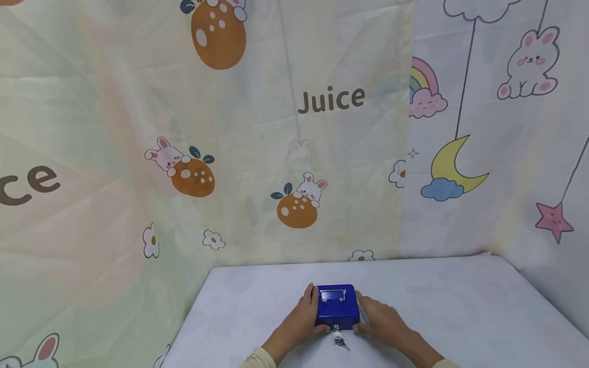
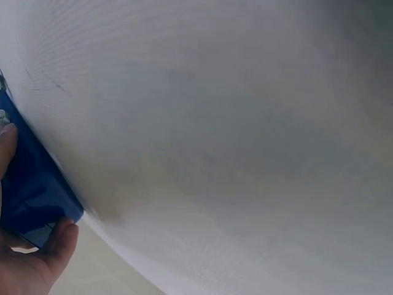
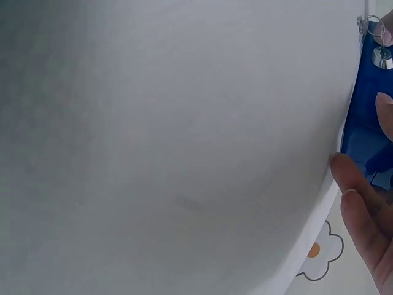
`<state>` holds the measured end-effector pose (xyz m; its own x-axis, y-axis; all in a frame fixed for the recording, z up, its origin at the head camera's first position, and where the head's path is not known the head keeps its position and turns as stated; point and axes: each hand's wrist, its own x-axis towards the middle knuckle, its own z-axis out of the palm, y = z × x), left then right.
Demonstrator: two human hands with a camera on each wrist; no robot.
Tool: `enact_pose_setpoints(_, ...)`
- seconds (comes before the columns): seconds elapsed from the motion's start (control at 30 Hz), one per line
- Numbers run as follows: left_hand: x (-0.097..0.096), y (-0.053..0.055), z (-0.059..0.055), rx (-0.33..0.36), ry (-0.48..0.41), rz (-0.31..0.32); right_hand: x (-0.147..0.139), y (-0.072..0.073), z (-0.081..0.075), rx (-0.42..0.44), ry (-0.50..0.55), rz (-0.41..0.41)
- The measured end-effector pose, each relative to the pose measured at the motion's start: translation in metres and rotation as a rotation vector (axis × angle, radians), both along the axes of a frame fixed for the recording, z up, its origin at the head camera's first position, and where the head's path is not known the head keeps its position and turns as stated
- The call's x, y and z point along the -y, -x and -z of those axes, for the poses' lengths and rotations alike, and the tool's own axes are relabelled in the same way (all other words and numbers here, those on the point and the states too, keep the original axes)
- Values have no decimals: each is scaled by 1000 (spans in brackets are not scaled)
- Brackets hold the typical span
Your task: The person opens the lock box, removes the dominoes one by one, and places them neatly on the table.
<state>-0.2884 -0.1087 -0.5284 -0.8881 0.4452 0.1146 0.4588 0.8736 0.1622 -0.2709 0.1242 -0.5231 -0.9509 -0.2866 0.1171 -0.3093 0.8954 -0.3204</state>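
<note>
A small blue cash box (image 1: 338, 309) with a wire handle (image 1: 333, 295) folded on its lid sits on the white table. From the lock on its front hang keys on a ring (image 1: 339, 338). My left hand (image 1: 300, 318) holds the box's left side, fingers along it and thumb at the front near the lock. On the opposite side my right hand (image 1: 382, 319) grips the box, its thumb by the front right corner. The left wrist view catches part of the box (image 2: 34, 178) at its left edge; in the right wrist view the silver lock (image 3: 382, 58) shows.
The white-covered table (image 1: 442, 301) spreads around the box. Behind it hangs a printed curtain (image 1: 257, 153) with rabbits, fruit and the word Juice, and a paler one (image 1: 506, 153) with a moon and star continues on the right.
</note>
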Motion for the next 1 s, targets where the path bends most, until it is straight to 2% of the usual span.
enact_pose_setpoints(0.2,1,0,0,17,-33,7,3,1,-1,28,-14,21)
enact_pose_setpoints(0.5,1,-5,0,57,-81,2,4,-1,2,39,10,20)
enact_pose_setpoints(0.7,2,-2,5,73,-110,-9,5,-2,0,37,0,27)
enact_pose_setpoints(1.0,4,1,7,91,-165,-11,3,-2,-3,33,-10,32)
